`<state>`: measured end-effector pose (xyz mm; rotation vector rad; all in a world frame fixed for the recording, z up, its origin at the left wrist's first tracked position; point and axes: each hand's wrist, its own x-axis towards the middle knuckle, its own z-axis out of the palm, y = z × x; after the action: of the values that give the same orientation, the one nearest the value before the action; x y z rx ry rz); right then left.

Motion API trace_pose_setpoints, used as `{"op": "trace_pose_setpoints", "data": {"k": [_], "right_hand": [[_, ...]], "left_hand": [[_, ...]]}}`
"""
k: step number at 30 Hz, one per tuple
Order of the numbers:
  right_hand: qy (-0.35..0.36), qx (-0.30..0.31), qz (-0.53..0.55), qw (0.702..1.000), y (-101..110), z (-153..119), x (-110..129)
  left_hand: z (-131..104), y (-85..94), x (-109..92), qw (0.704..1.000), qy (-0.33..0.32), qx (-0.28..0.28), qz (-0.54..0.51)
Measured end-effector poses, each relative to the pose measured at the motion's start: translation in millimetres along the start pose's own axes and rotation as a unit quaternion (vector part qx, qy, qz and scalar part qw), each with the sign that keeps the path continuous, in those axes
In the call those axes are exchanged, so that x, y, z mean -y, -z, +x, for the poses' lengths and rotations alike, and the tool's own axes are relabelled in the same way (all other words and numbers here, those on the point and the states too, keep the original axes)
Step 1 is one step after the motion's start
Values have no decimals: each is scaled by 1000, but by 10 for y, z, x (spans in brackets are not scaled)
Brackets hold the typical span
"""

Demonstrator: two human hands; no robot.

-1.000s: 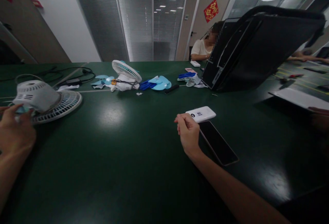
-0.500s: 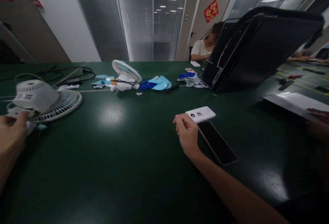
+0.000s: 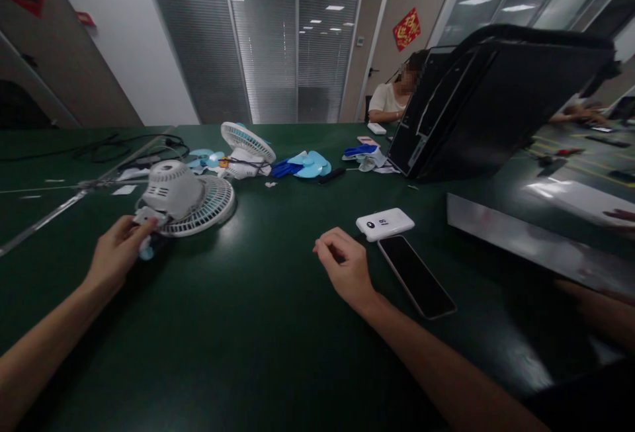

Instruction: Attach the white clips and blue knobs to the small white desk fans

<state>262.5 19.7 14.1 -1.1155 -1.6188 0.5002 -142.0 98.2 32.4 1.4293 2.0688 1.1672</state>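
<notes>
On the left, a white fan head point(image 3: 171, 190) lies with its round grille point(image 3: 213, 210) facing down on the green table point(image 3: 238, 346). My left hand point(image 3: 116, 247) pinches the white bracket-like part at the fan's near end between thumb and fingers. A small light-blue piece point(image 3: 146, 249) shows just below those fingertips. My right hand point(image 3: 344, 263) rests on the table, fingers curled in, with nothing visible in them. Close beside it lie a white device marked 18 point(image 3: 385, 223) and a dark-screened phone point(image 3: 417, 276).
Along the back lie a second fan point(image 3: 245, 151), light-blue fan blades point(image 3: 312, 164), blue-and-white gloves point(image 3: 364, 155) and black cables point(image 3: 112, 147). A big black case point(image 3: 516, 101) stands open at right. Another person's arm point(image 3: 595, 309) is near a pale panel point(image 3: 520, 237). Someone sits behind the table.
My left hand has brought the fan rightward, toward the table's middle. My right hand has shifted slightly left, away from the phone. At right, the pale panel has come further into view.
</notes>
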Motion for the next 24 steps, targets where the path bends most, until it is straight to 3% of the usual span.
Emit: {"op": "trace_pose_setpoints", "data": {"k": [2, 6, 13, 18, 22, 24], "right_hand": [[27, 62, -6, 998, -5, -26, 18], [110, 195, -52, 973, -23, -107, 87], [328, 241, -194, 893, -164, -324, 257], [386, 235, -255, 855, -266, -439, 347], [381, 268, -261, 846, -321, -496, 352], [369, 286, -263, 844, -347, -516, 347]], "left_hand": [[-240, -179, -151, 997, -11, 64, -49], [-775, -542, -377, 983, -40, 139, -117], [-1638, -977, -733, 958, -62, 197, -200], [-1932, -999, -816, 947, -39, 233, -218], [-1856, -868, -678, 938, -62, 256, -226], [-1757, -793, -593, 951, -103, 243, -158]]}}
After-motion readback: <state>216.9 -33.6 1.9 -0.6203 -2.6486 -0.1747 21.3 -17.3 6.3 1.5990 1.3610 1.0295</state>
